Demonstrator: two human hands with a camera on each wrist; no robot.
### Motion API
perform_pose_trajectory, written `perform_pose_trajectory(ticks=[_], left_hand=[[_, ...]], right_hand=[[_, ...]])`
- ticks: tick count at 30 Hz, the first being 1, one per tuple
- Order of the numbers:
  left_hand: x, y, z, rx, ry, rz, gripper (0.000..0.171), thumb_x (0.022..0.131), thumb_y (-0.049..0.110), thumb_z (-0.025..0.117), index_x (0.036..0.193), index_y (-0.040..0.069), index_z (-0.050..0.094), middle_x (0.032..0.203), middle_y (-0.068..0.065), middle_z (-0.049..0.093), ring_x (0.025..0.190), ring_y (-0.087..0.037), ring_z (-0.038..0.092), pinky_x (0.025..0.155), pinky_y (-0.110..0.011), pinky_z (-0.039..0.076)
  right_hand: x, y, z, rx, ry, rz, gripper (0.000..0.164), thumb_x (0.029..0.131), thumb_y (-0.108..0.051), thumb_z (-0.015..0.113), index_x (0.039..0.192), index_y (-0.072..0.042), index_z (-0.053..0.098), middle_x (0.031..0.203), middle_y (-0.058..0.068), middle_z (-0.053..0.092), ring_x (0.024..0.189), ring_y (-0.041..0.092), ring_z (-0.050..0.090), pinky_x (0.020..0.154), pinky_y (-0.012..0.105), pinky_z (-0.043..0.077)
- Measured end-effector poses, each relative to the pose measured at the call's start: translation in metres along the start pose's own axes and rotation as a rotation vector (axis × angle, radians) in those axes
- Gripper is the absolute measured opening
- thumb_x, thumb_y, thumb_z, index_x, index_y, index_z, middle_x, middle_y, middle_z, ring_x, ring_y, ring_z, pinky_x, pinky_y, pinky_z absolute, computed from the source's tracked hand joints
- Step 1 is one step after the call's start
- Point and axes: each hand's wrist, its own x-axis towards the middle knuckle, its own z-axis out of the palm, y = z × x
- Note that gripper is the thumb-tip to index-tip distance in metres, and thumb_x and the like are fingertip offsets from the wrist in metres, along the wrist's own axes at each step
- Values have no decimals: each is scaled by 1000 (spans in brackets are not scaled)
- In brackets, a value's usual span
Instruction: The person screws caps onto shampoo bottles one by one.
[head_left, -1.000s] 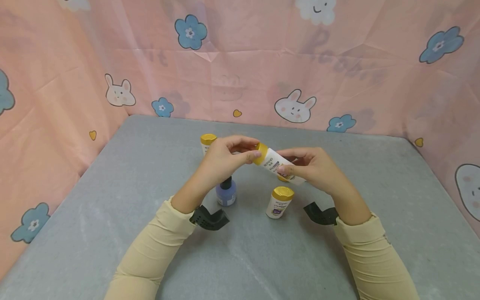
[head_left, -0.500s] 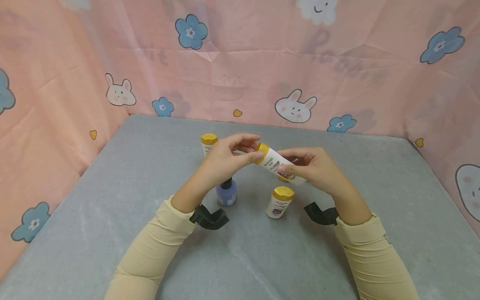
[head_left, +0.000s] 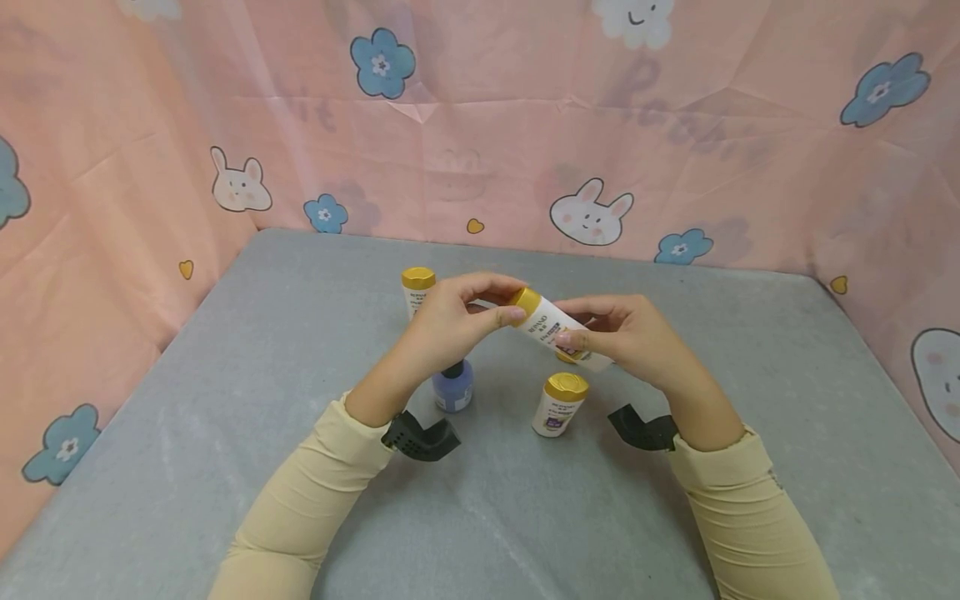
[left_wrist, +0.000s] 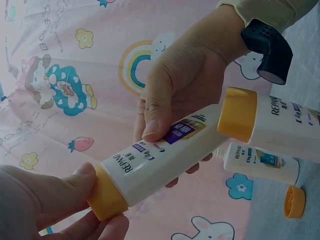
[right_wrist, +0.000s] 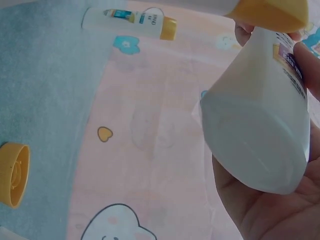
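Observation:
My left hand [head_left: 457, 317] pinches the gold cap [left_wrist: 108, 194] of a white shampoo bottle [head_left: 551, 323] between thumb and fingers. The bottle is held tilted above the table, cap end up and to the left. Around its lower body my right hand [head_left: 633, 337] grips, thumb over the purple label. Below them a second capped bottle [head_left: 557, 410] stands upright. Left of it is a small blue-violet bottle with a black top [head_left: 452, 388]. Farther back, another gold-capped bottle [head_left: 417, 287] is partly covered by my left hand.
A loose gold cap [left_wrist: 294, 201] lies on the grey table [head_left: 225, 375]. Near it, in the left wrist view, a white bottle [left_wrist: 260, 165] shows a bare neck. A pink printed cloth [head_left: 480, 133] rises behind and at the sides.
Half a second ago my left fingers were lifted slightly off the cap; now they are back around it. The right hand and the standing bottles have stayed in place.

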Motion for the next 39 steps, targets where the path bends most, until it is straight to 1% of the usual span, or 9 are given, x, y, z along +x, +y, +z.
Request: perform_pose_trajectory(ticks=[6,14,16,20,23,26,29,34,39], left_hand=[[0,-1,0,-5,-5,36,31,92,15,72,122,11,70,117,-4,70,108,-16,65,90,-27,58],[0,0,-1,-2,-15,79,30,92,13,72,122,11,70,120,-3,69,110,-16,64,91,-25,58],[0,0,-2,7,-24,90,33,92,13,72,124,11,69,121,-3,69,111,-16,64,92,-25,57],[0,1,-4,28,-44,102,38,91,15,73,128,10,66,124,-4,68,112,-17,63,94,-26,56],[0,1,-4,37,-48,103,35,91,15,73,125,10,68,121,-4,68,110,-16,63,95,-28,56],[0,0,-4,41,-44,108,29,91,14,73,120,10,70,117,-3,69,108,-15,63,93,-28,57],[1,-1,-2,40,-35,123,27,91,13,73,118,9,71,116,-2,69,108,-15,63,93,-27,57],[1,-2,0,35,-13,169,26,91,11,73,116,7,72,116,-4,70,107,-16,64,92,-24,57],[0,-2,2,20,3,216,25,91,8,71,116,5,72,115,-6,71,106,-17,64,91,-22,57]], right_hand=[[0,1,-1,23,-8,2,35,90,-6,72,123,6,66,94,-5,71,80,14,71,71,29,60],[-1,0,-1,17,0,4,35,90,-7,72,122,6,66,94,-3,72,81,13,70,70,28,59],[-1,0,-1,20,0,3,35,90,-6,72,122,6,66,93,-4,72,81,13,70,70,28,59],[0,1,-1,30,-8,2,36,90,-7,72,122,7,66,91,-5,73,80,13,70,69,28,59],[0,1,-1,20,-12,8,37,90,-11,74,122,5,67,91,-5,74,80,12,69,69,28,59],[-1,1,-1,5,-11,11,37,90,-13,74,122,4,67,91,-5,73,80,12,69,69,28,58],[-1,1,-1,6,-12,9,36,90,-11,73,122,5,67,92,-4,73,80,12,69,70,28,59],[-1,2,-3,25,-23,6,37,90,-13,73,122,6,66,93,-3,73,80,12,67,69,27,58],[-2,1,-5,43,-41,7,34,92,-10,71,122,5,67,93,-6,73,81,11,67,69,27,58]])
